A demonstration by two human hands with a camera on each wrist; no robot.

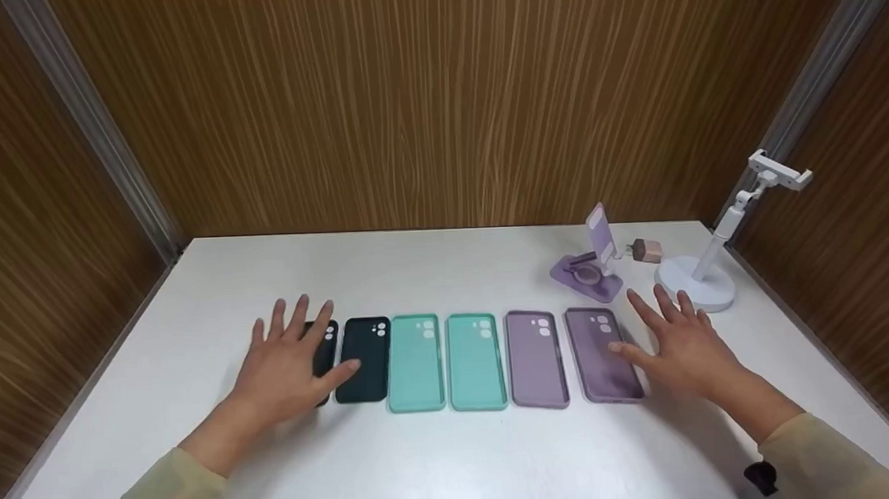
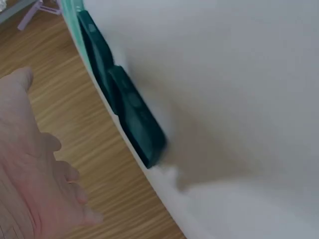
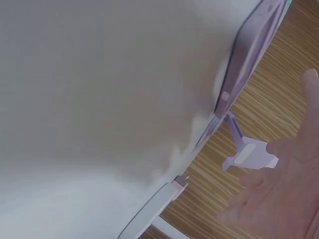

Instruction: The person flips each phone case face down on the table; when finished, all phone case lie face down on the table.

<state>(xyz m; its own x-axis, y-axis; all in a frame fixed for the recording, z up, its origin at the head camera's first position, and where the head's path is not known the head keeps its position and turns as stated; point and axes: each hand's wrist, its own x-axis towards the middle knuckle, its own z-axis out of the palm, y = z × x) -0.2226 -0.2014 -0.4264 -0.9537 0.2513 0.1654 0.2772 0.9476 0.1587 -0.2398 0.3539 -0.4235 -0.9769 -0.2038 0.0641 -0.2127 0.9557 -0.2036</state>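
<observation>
Several phone cases lie in a row on the white table, open side up. In the head view, from left, they are a dark green case (image 1: 329, 352), partly hidden by my left hand, another dark green case (image 1: 363, 365), two mint cases (image 1: 417, 367) and two purple cases (image 1: 536, 365). My left hand (image 1: 281, 373) hovers with fingers spread over the left end. Above the right end, my right hand (image 1: 685, 351) is also spread, its thumb overlapping the rightmost purple case (image 1: 603, 362). Both hands hold nothing; the wrist views show them raised above the tabletop.
Behind the right end of the row stands a purple folding phone stand (image 1: 603, 265). A pink and brown charger plug (image 1: 646, 250) lies beside it. Further right is a white phone stand (image 1: 705, 283) with a round base. Wood-grain panels (image 1: 438, 107) enclose the table.
</observation>
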